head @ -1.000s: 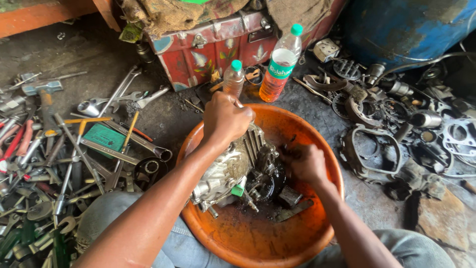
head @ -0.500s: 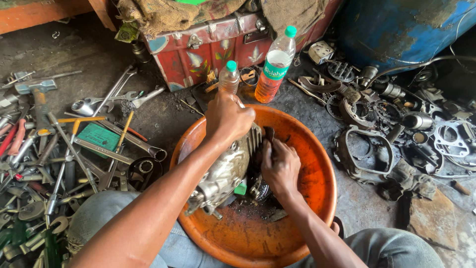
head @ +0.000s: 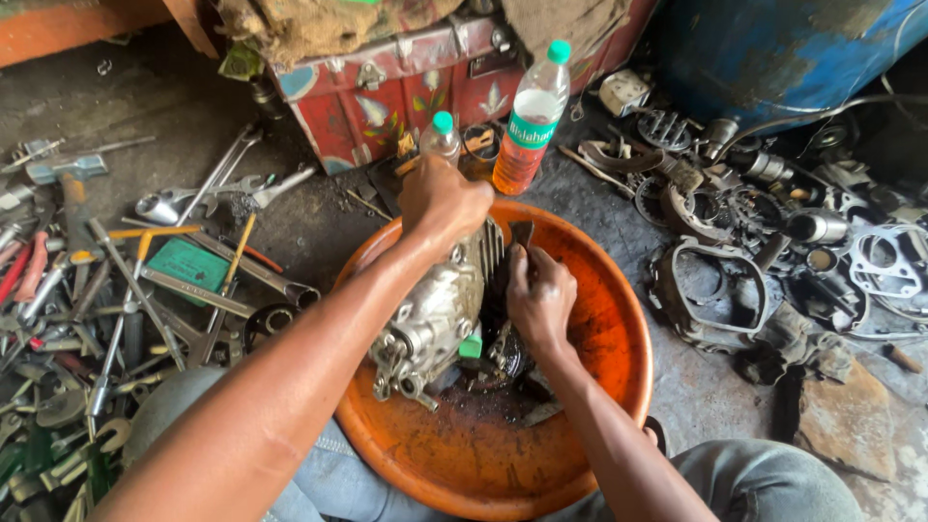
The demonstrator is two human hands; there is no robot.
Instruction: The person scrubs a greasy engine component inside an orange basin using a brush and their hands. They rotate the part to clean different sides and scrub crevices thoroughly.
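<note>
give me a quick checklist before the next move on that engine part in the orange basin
1. Left hand gripping the top of the engine part: ok.
2. Right hand on the part's dark side: ok.
3. Part sits inside the orange basin: ok.
4. Two bottles upright behind the basin, apart from the hands: ok.
5. What the right hand's fingers pinch: cannot tell.

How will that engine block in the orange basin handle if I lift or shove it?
Probably heavy for its size: the engine block is solid cast metal with fins. Likely slippery, since dark oily grime coats it and the orange basin. It may rock when pushed, as it stands tilted, steadied by the left hand and right hand.
</note>
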